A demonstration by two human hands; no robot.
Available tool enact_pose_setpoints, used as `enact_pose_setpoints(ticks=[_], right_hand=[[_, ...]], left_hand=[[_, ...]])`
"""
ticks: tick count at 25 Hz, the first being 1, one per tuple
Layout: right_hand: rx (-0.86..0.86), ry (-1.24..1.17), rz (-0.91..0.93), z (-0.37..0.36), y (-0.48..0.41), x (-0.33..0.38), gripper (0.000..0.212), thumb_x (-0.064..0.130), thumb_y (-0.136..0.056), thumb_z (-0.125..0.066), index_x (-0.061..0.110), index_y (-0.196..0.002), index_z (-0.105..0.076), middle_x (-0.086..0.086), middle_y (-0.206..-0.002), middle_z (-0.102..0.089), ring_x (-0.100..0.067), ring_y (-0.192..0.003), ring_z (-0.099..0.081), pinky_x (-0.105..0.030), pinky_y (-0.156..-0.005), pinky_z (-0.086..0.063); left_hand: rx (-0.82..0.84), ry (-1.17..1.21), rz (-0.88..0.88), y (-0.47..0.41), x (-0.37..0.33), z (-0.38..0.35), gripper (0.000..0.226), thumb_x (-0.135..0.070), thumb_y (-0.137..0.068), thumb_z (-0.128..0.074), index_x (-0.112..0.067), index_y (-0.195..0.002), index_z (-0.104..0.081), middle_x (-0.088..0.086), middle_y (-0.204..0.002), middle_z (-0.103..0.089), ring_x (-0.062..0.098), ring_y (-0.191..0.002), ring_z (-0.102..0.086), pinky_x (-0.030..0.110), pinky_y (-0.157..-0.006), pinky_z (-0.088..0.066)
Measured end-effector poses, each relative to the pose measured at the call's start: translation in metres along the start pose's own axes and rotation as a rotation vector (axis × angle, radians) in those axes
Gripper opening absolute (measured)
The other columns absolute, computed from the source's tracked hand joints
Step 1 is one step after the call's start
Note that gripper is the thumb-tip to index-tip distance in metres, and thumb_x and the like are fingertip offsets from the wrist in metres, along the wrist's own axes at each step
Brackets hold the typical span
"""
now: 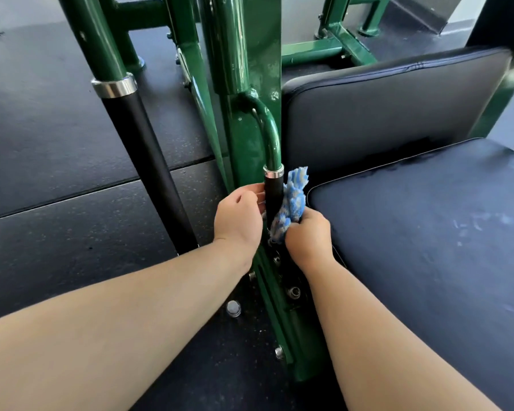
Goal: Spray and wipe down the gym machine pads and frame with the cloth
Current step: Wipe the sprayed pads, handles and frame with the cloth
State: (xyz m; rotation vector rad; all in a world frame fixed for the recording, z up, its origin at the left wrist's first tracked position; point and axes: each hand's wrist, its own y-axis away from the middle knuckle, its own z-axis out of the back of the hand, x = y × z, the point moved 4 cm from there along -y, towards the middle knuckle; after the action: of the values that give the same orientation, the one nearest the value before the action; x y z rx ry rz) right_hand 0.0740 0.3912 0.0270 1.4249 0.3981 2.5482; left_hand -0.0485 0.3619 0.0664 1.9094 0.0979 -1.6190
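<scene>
Right hand (307,232) is clenching the bunched blue-and-white terry cloth (291,200) against the short black foam grip (273,194) at frame centre, while my left hand (239,216) is curling round the grip's other side. Dragging too low, I'm risking a snag on the steel bolts (294,292) just below.

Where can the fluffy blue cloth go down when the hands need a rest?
The wide black padded seat, right of the green steel frame, is bare. So is the dark rubber floor left of the long black foam handle. Crowded: the short black grip, where left hand, right hand and fluffy blue-and-white cloth meet.
</scene>
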Motion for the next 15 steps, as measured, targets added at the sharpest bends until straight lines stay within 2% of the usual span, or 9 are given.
enact_pose_setpoints(ticks=[2,3,4,6,8,9,11,13,15], right_hand=[[0.065,0.232,0.001,0.005,0.002,0.001,0.018,-0.001,-0.078,-0.049,0.013,-0.067,-0.052,0.000,-0.067,-0.056,-0.017,-0.063,-0.049,-0.024,-0.050,-0.038],[0.083,0.261,0.023,0.006,0.006,0.005,0.017,0.002,-0.080,-0.050,0.015,-0.070,-0.054,0.002,-0.067,-0.056,-0.017,-0.065,-0.051,-0.022,-0.050,-0.039],[0.115,0.210,0.038,0.007,0.010,0.009,0.016,0.004,-0.082,-0.051,0.016,-0.075,-0.057,0.004,-0.068,-0.059,-0.016,-0.067,-0.055,-0.021,-0.052,-0.042],[0.231,-0.180,-0.042,0.013,0.017,0.021,0.017,0.009,-0.090,-0.050,0.016,-0.086,-0.065,-0.001,-0.076,-0.067,-0.022,-0.076,-0.064,-0.030,-0.070,-0.054],[0.452,-0.632,-0.244,0.022,0.026,0.034,0.026,0.023,-0.101,-0.043,0.010,-0.102,-0.065,-0.010,-0.090,-0.068,-0.029,-0.083,-0.067,-0.042,-0.081,-0.055],[0.527,-0.682,-0.304,0.030,0.029,0.040,0.037,0.035,-0.102,-0.039,0.009,-0.111,-0.064,-0.011,-0.098,-0.068,-0.028,-0.088,-0.068,-0.042,-0.081,-0.056],[0.528,-0.505,-0.296,0.049,0.025,0.043,0.054,0.054,-0.099,-0.033,0.015,-0.121,-0.062,-0.008,-0.113,-0.068,-0.028,-0.101,-0.066,-0.040,-0.082,-0.055],[0.421,-0.339,-0.232,0.063,0.014,0.040,0.053,0.056,-0.099,-0.030,0.022,-0.125,-0.060,-0.004,-0.125,-0.062,-0.025,-0.110,-0.061,-0.038,-0.087,-0.052],[0.373,-0.391,-0.172,0.068,0.005,0.042,0.048,0.053,-0.100,-0.028,0.027,-0.127,-0.058,0.001,-0.134,-0.056,-0.019,-0.117,-0.055,-0.038,-0.095,-0.047]], left_hand=[[0.063,-0.130,0.059,0.003,0.008,0.003,0.030,-0.019,-0.086,-0.045,-0.031,-0.100,-0.068,-0.007,-0.094,-0.072,0.014,-0.094,-0.066,0.038,-0.091,-0.052],[0.118,-0.203,0.119,0.006,0.010,0.002,0.027,-0.025,-0.084,-0.050,-0.036,-0.103,-0.064,-0.007,-0.095,-0.070,0.014,-0.094,-0.065,0.039,-0.090,-0.052],[0.187,-0.239,0.192,0.010,0.013,-0.001,0.026,-0.028,-0.083,-0.054,-0.038,-0.106,-0.060,-0.006,-0.095,-0.070,0.015,-0.091,-0.065,0.040,-0.087,-0.054],[0.267,-0.178,0.285,0.013,0.015,-0.003,0.024,-0.025,-0.085,-0.060,-0.030,-0.108,-0.056,-0.001,-0.091,-0.069,0.017,-0.078,-0.067,0.037,-0.076,-0.058],[0.190,-0.108,0.217,0.015,0.010,0.002,0.012,-0.018,-0.088,-0.063,-0.019,-0.099,-0.058,0.004,-0.085,-0.067,0.016,-0.067,-0.063,0.031,-0.063,-0.058],[0.107,-0.183,0.117,0.016,0.004,0.007,0.006,-0.017,-0.088,-0.062,-0.016,-0.094,-0.059,0.003,-0.083,-0.065,0.015,-0.066,-0.061,0.027,-0.059,-0.054],[-0.148,-0.366,-0.081,0.016,-0.009,0.017,0.002,-0.017,-0.091,-0.055,-0.017,-0.090,-0.057,-0.001,-0.081,-0.062,0.017,-0.072,-0.056,0.025,-0.058,-0.043],[-0.345,-0.279,-0.156,0.013,-0.030,0.019,0.012,-0.014,-0.092,-0.047,-0.024,-0.091,-0.054,-0.006,-0.082,-0.059,0.018,-0.079,-0.055,0.025,-0.064,-0.039],[-0.310,-0.067,-0.179,0.008,-0.045,0.003,0.021,-0.014,-0.089,-0.044,-0.031,-0.086,-0.056,-0.010,-0.080,-0.059,0.017,-0.083,-0.058,0.025,-0.074,-0.046]])
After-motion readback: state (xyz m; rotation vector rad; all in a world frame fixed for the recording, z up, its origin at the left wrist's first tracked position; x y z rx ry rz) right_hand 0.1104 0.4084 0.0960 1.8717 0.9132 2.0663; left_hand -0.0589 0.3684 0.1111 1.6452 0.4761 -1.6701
